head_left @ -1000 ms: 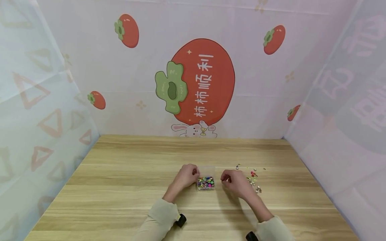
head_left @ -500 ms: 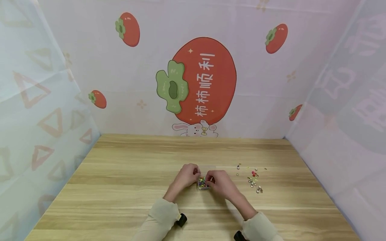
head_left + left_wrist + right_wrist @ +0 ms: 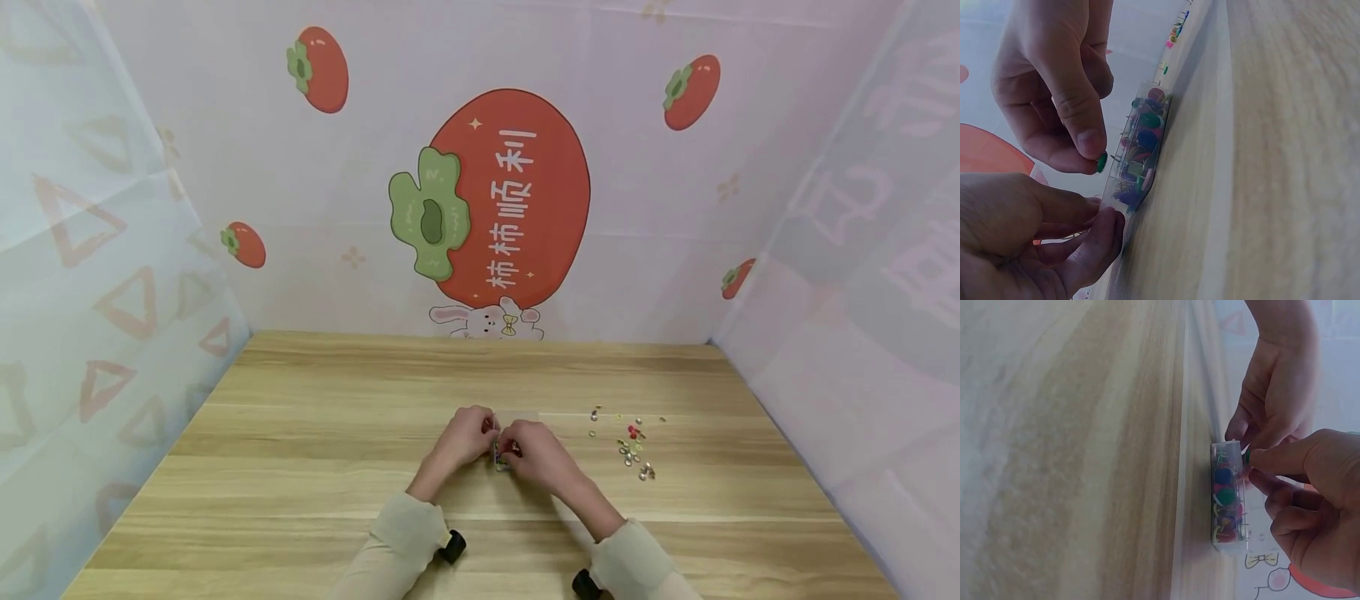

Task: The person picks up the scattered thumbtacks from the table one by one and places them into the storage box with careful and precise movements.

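Observation:
A small clear plastic box point(image 3: 1216, 487) of colorful thumbtacks point(image 3: 1147, 137) stands on the wooden table, mostly hidden behind the hands in the head view. At its left side my left hand point(image 3: 467, 437) pinches the box wall between thumb and fingers. My right hand point(image 3: 538, 454) is over the box, and its thumb and forefinger pinch a green thumbtack point(image 3: 1102, 162) by the head. That tack is just above the open top, its pin toward the tacks inside.
Loose thumbtacks point(image 3: 628, 450) lie scattered on the table point(image 3: 300, 500) to the right of the box. A flat clear lid point(image 3: 517, 415) shows behind the box. Printed cloth walls point(image 3: 360, 292) border the table at the back and sides.
My right hand has moved left from beside the box to above it, covering most of its contents. The left hand stays at the box's left side.

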{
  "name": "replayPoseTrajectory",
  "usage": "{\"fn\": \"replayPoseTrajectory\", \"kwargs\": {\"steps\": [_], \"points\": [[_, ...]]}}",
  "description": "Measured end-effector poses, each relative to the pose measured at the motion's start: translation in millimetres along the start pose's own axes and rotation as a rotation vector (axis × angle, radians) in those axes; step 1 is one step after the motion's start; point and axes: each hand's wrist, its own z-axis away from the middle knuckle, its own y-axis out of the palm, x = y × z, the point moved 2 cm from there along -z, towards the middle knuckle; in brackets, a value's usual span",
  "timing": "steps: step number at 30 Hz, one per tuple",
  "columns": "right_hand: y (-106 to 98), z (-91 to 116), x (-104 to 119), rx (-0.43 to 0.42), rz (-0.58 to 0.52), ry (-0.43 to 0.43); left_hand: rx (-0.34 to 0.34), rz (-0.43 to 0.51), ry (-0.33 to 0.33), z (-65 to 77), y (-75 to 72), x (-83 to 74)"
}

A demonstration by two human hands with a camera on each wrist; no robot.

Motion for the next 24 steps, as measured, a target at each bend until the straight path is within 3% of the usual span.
{"fn": "replayPoseTrajectory", "kwargs": {"steps": [12, 24], "points": [[-15.3, 10.9, -3.5, -0.037, 0.022, 0.015, -0.005, -0.005, 0.004, -1.3, 1.1, -0.3], [-37.2, 40.8, -30.4, -0.072, 0.008, 0.115, -0.001, 0.022, -0.005, -0.8, 2.3, 0.9]]}}
